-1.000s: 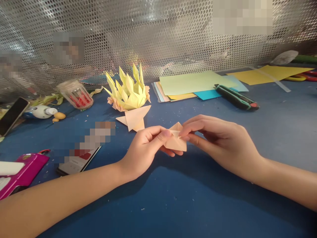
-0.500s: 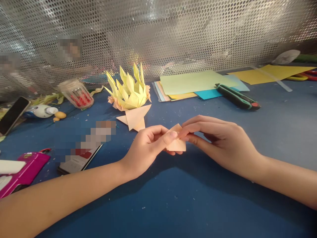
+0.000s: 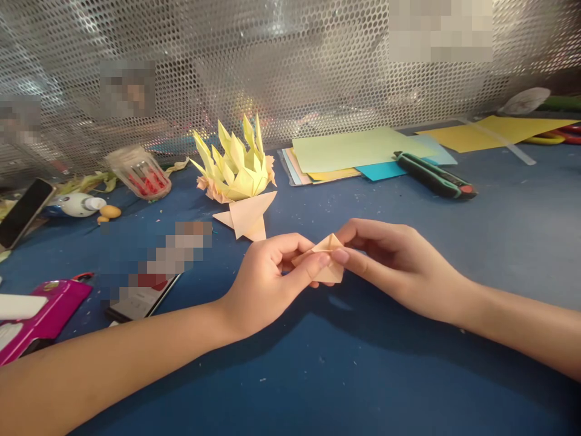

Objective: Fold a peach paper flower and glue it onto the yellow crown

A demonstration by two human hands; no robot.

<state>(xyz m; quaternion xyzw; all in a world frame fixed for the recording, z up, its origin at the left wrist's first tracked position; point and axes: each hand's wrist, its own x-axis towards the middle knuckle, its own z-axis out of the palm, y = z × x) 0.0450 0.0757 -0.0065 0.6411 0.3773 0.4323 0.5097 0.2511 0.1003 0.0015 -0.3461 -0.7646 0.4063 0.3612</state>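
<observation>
Pinching folded peach paper (image 3: 334,275) w/ L. grip (image 3: 267,281) & R. grip (image 3: 399,269); held over worktop (image 3: 318,369), nr. pointed peach piece (image 3: 249,213) & yellow paper flower (image 3: 249,181). Align edges first, press crease firmly fr. centre out, w/o skewing tip.

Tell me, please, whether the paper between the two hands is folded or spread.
Folded: the paper shows a crease near its pointed top, above a flat lower panel.

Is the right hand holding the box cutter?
No, the right hand pinches the folded paper along with the left hand, while the box cutter lies beyond, apart from both.
</observation>
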